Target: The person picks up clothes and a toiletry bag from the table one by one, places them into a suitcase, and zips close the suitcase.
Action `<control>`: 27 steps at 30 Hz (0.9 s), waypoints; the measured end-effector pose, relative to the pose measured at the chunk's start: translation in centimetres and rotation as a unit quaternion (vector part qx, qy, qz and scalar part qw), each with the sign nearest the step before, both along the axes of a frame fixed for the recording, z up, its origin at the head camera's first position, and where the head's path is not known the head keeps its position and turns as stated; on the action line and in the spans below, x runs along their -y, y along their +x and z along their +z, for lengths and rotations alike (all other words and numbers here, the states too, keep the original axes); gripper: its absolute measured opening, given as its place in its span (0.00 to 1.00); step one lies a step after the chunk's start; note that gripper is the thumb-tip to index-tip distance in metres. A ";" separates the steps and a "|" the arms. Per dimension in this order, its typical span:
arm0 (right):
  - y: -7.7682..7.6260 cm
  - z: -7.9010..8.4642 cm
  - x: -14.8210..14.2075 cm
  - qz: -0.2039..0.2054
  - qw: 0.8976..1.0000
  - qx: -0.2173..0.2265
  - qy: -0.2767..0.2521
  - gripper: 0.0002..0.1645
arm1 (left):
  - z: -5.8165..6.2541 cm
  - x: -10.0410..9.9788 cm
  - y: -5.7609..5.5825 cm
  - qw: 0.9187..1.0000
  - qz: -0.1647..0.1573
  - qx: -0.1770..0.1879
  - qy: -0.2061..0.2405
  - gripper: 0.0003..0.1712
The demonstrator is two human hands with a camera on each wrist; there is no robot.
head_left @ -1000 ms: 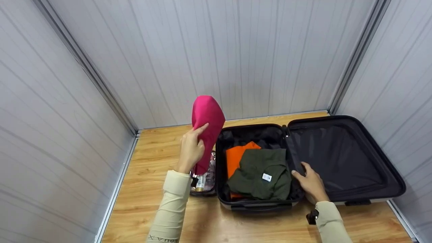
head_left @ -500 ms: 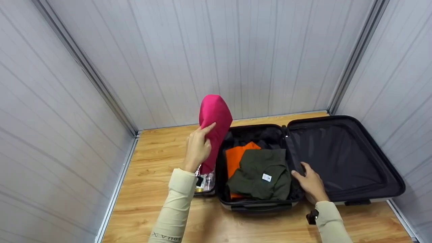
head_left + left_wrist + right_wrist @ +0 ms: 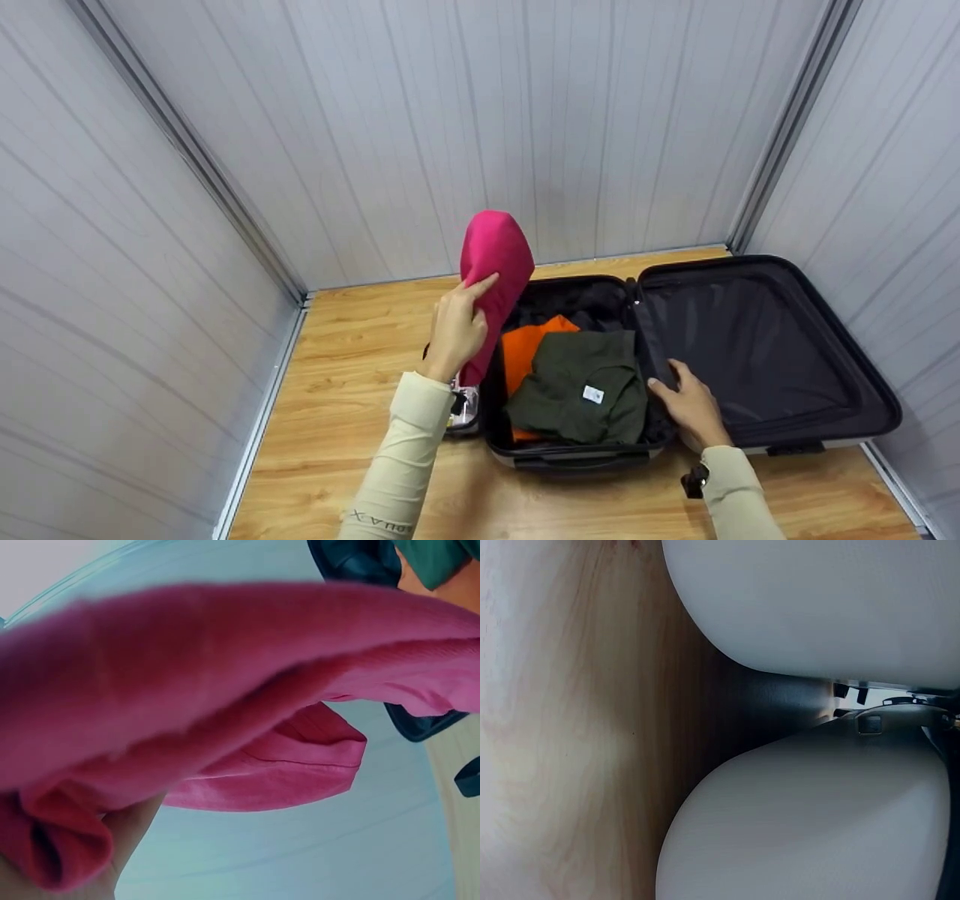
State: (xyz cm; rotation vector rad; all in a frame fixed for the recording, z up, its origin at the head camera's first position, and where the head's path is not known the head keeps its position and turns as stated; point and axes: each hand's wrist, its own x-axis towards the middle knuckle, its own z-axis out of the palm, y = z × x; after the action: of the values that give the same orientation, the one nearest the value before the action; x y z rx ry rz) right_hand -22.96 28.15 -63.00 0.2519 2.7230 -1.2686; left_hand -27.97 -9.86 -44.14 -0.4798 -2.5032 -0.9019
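My left hand (image 3: 457,322) grips a folded bright pink garment (image 3: 499,247), index finger laid along the cloth. The garment overlaps the suitcase's left edge in the head view; in the left wrist view its fabric (image 3: 187,667) hides most of the hand. An open black-lined suitcase (image 3: 577,451) holds a folded dark green shirt (image 3: 577,360) with a white label, lying over an orange garment (image 3: 523,345). At the inner edge of the lid (image 3: 750,337), my right hand (image 3: 696,409) holds the rim between thumb and fingers. That hand is outside the right wrist view.
Left of the suitcase stands a small clear case (image 3: 466,412) with items inside, partly covered by the left hand and pink garment. Pale panel walls (image 3: 375,150) enclose the wooden floor (image 3: 345,337). The right wrist view shows the suitcase's pale shells (image 3: 802,832).
My left hand has carried the pink garment steadily to the right, from above the small case toward the suitcase. The right hand and suitcase have stayed in place.
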 end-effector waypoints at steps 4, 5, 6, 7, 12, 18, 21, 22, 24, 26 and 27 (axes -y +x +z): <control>0.1 0.0 0.1 -0.003 1.000 0.004 -0.009 0.50 | 0.0 -0.5 0.2 1.000 -0.005 -0.002 -0.007 0.37; 0.1 0.0 0.1 -0.003 1.000 0.004 -0.010 0.50 | 0.1 -0.7 0.2 1.000 -0.007 -0.002 -0.009 0.37; 0.1 0.0 0.1 -0.003 1.000 0.004 -0.011 0.50 | 0.1 -0.8 0.2 1.000 -0.007 0.000 -0.009 0.37; 0.1 0.0 0.1 -0.002 1.000 0.003 -0.011 0.50 | 0.2 -0.9 0.3 1.000 -0.008 0.002 -0.009 0.37; 0.2 0.1 0.1 0.005 1.000 -0.001 -0.003 0.50 | 0.4 -1.3 0.4 1.000 -0.010 0.001 -0.002 0.38; 0.2 0.2 0.1 0.005 1.000 0.000 0.001 0.51 | 0.4 -1.5 0.3 1.000 -0.016 -0.008 0.001 0.37; 0.1 0.2 0.1 0.002 1.000 0.003 -0.002 0.50 | 0.2 -1.6 0.1 1.000 -0.017 -0.009 -0.002 0.36; 0.1 0.2 0.1 0.002 1.000 0.004 -0.003 0.50 | 0.1 -1.7 0.1 1.000 -0.017 -0.011 -0.003 0.36; 0.1 0.2 0.1 0.001 1.000 0.003 -0.002 0.50 | -0.2 -1.7 0.0 1.000 -0.017 -0.012 -0.003 0.36; 0.1 0.2 0.1 0.001 1.000 0.002 -0.001 0.50 | -0.5 -1.8 -0.2 1.000 -0.017 -0.013 -0.002 0.35; 0.1 0.2 0.1 0.000 1.000 0.001 -0.001 0.50 | -0.6 -1.8 -0.3 1.000 -0.017 -0.013 -0.003 0.35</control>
State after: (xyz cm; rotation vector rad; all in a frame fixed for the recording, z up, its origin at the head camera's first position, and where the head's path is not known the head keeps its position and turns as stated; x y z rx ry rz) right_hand -22.87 28.10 -62.80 0.2515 2.7200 -1.2704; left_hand -28.31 -8.03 -44.76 -0.5330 -2.4810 -0.8958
